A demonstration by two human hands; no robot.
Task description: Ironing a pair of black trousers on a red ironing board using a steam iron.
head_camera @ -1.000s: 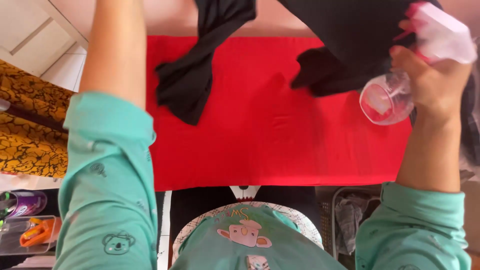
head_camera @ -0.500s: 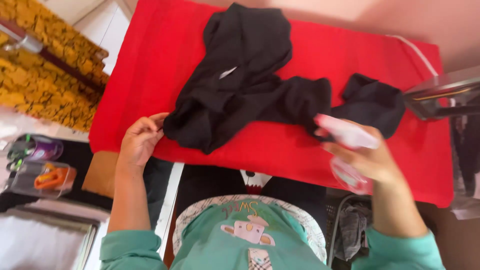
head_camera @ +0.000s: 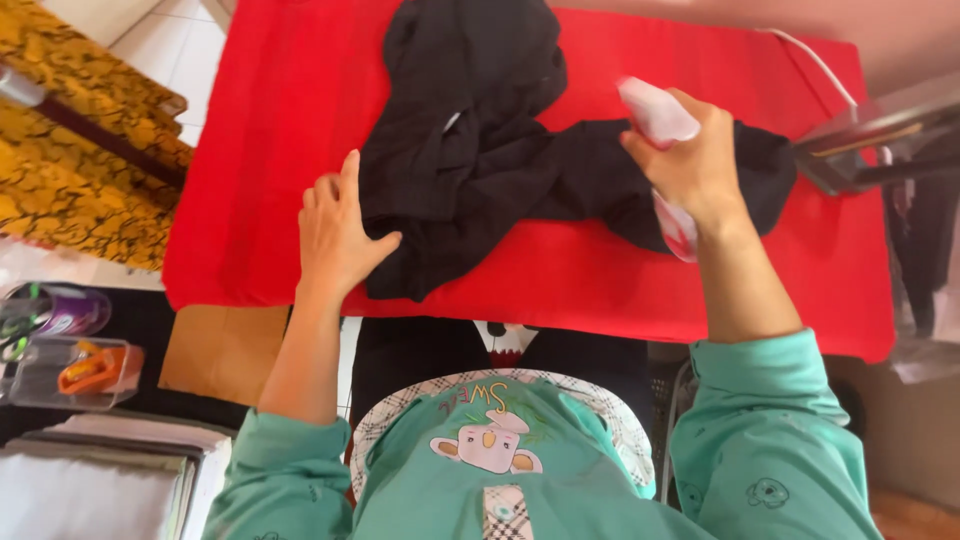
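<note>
Head cam looking straight down: the left hand [head_camera: 335, 235] is spread flat, fingers wide, pressing on the red-covered bench [head_camera: 260, 130] with its thumb touching the lower left edge of a crumpled black garment [head_camera: 480, 150]. The right hand [head_camera: 690, 160] is wrapped around a white spray bottle [head_camera: 655, 115], held just over the garment's right part. The garment lies bunched across the middle of the bench. A yellow patterned cloth [head_camera: 70, 170] sits off to the left.

Left hand [head_camera: 338, 232] flat on black garment [head_camera: 470, 150], right hand [head_camera: 690, 165] gripping spray bottle [head_camera: 660, 150], red board [head_camera: 270, 130]
</note>
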